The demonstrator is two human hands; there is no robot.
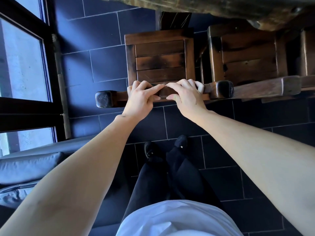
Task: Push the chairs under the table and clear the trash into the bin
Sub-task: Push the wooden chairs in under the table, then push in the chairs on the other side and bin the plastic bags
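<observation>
A dark wooden chair (160,62) with a slatted seat stands right below me, its seat fully out in front of the rough wooden table (221,9) at the top edge. My left hand (141,97) and my right hand (185,95) both grip the chair's top back rail, close together, fingers curled over it. A second wooden chair (247,60) stands to the right, its seat partly beneath the table's edge. No trash or bin is in view.
A dark-framed glass door (25,65) runs along the left. A grey cushioned seat (29,167) sits at the lower left. The floor is dark tile (102,62). My legs and black shoes stand just behind the chair.
</observation>
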